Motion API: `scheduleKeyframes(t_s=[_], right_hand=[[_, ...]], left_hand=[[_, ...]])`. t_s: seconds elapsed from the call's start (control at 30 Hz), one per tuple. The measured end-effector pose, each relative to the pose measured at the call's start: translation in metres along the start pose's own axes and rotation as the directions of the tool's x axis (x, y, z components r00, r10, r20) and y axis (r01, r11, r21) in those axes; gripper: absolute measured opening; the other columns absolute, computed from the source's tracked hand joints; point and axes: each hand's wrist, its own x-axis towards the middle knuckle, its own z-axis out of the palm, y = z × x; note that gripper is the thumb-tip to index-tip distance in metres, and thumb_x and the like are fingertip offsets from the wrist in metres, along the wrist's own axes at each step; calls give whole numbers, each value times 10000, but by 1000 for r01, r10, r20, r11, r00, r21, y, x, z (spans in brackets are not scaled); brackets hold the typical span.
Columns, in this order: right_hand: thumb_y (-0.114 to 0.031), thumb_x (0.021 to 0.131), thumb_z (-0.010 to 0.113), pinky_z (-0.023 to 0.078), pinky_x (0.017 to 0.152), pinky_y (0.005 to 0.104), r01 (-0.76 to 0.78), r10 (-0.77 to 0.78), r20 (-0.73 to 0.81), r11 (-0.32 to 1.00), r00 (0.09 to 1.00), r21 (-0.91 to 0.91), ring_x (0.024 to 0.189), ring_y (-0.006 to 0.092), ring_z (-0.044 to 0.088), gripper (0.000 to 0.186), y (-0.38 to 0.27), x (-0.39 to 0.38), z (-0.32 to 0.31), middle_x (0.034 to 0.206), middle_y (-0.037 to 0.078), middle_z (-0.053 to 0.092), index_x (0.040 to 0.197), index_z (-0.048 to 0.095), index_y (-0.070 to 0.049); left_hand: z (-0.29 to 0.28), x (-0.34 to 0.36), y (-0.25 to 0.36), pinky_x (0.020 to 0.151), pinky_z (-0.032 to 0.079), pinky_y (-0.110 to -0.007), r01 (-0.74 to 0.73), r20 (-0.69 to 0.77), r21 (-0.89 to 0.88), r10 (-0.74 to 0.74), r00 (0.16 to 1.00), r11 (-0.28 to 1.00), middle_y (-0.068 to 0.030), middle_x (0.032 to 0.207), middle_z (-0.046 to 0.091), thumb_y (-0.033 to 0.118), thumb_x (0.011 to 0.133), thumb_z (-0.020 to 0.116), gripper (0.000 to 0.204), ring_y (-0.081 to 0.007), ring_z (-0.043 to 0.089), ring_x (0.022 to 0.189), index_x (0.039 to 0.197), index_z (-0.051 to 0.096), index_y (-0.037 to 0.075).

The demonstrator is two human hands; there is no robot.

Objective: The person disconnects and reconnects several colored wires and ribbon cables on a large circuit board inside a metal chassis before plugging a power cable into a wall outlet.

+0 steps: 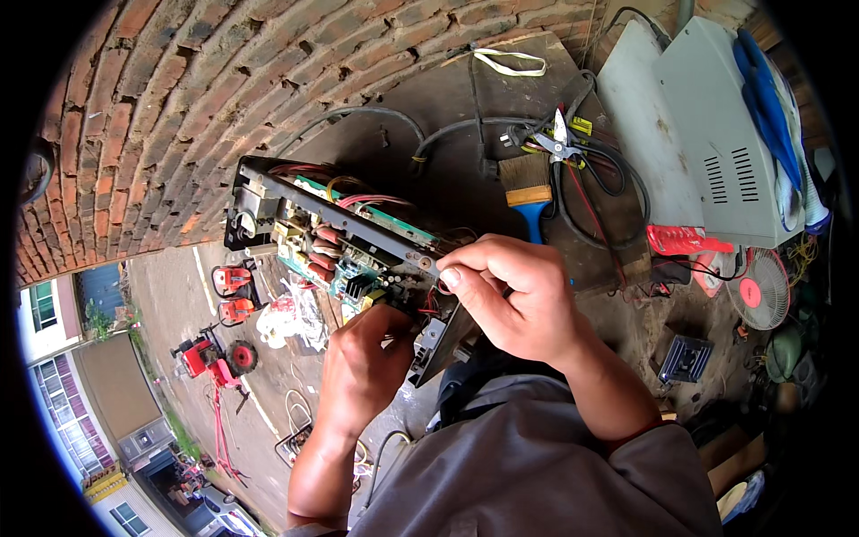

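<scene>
An opened electrical chassis [376,232] with a black frame bar, green circuit boards and bundled wires rests tilted at the near edge of the wooden board, its near end close to my body. My left hand [360,358] reaches in at the near end of the chassis, its fingers curled and the tips hidden among the parts. At the end of the black bar, my right hand [514,300] pinches thumb against forefinger. A thin red wire runs just beside that pinch; what lies between the fingertips is too small to make out.
A blue-handled paintbrush [530,199], pliers [559,141] and coiled black cable lie on the board [528,76]. To the right stand a grey metal housing [716,134] and a fan [759,288]. A brick wall [224,98] runs behind; red machines [210,358] stand outside, left.
</scene>
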Motion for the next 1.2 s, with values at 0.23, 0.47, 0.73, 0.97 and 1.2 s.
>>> scheduleKeyframes(t_s=[0.23,0.47,0.73,0.97,1.2], right_hand=[[-10,854,653,451,506,294,-7,7,8,1000,1000,-2,565,193,608,32,0,2,-1,699,110,621,852,647,22],[-10,855,649,463,517,300,-6,6,28,1000,1000,-12,580,208,626,33,-1,4,-2,701,117,625,855,649,23],[-4,852,647,471,525,302,-15,15,26,1000,1000,-15,584,214,630,24,1,7,0,710,120,631,854,648,20],[-3,849,650,472,523,303,-28,28,30,1000,999,-6,585,216,630,22,2,10,2,706,123,629,850,645,19],[-4,847,651,466,518,299,-23,24,36,999,999,-34,571,211,620,26,4,12,3,692,118,624,851,646,21]], left_hand=[[4,-2,-5,606,514,-288,-24,-43,-11,24,999,1000,-132,776,690,-33,731,621,165,-147,663,656,889,660,-9],[4,0,-5,644,526,-299,-42,-42,19,43,998,999,-127,774,684,-32,727,625,148,-187,680,693,873,645,-13],[-3,8,-6,668,531,-312,-29,68,-16,30,997,999,-139,810,688,-15,730,647,164,-228,691,737,895,644,-6],[0,9,-4,695,502,-416,-33,76,21,31,997,999,-191,821,640,-17,746,597,168,-369,632,768,912,603,6],[4,10,-8,662,511,-382,-66,41,41,65,997,997,-168,813,645,-31,755,625,163,-326,652,741,914,603,0]])
